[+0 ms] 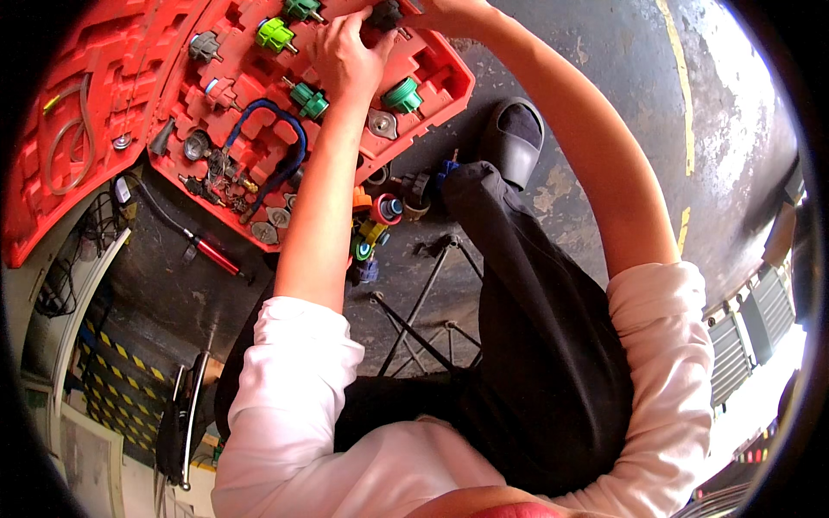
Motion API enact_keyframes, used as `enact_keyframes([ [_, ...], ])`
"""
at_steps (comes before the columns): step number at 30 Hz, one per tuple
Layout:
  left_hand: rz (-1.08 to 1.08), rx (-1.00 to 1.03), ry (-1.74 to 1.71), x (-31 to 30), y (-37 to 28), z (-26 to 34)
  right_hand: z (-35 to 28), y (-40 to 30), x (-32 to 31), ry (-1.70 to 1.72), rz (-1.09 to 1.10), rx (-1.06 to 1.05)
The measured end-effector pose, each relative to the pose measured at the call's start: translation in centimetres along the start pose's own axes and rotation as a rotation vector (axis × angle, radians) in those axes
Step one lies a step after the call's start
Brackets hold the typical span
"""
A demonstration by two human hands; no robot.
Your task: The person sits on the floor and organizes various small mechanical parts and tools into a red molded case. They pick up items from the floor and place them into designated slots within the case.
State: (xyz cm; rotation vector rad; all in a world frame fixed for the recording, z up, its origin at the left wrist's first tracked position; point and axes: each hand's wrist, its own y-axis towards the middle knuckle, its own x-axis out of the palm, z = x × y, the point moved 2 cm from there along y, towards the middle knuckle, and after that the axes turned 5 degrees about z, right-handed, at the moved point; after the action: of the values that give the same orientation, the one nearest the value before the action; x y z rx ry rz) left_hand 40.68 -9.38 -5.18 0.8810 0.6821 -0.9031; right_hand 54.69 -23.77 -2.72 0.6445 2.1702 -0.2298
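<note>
Over the open red moulded plastic case [447,110], my left hand [350,61] grips a black adapter cap [385,15] between thumb and fingers. My right hand [447,14] is beside that cap at the top edge; its fingertips are partly cut off, and I cannot tell whether they touch it. Near my left hand sit a bright green adapter [275,35], a dark green adapter [302,9] and a teal adapter [309,100]. A larger green cap [403,95] and a metal radiator cap [383,123] lie to the right of my left wrist.
Blue hose [301,133] and a pressure gauge [195,144] lie in the case. A red hand pump [217,257] rests on the floor to the left. Loose coloured adapters [387,208] lie below the case. Folding stool legs [414,311] stand between my knees.
</note>
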Motion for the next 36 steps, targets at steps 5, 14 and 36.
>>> enact_keyframes([
  [5,-0.166,-0.187,-0.005,-1.3,0.7,1.9,-0.4,-0.7,0.5,-0.043,0.02,0.06],
  [14,-0.049,-0.135,0.015,-1.5,1.0,2.1,-1.2,-0.8,0.7,-0.197,0.038,0.149],
  [36,-0.381,-0.152,0.035,-29.8,-4.3,5.1,-17.8,-6.7,-7.7,0.049,0.119,-0.228],
])
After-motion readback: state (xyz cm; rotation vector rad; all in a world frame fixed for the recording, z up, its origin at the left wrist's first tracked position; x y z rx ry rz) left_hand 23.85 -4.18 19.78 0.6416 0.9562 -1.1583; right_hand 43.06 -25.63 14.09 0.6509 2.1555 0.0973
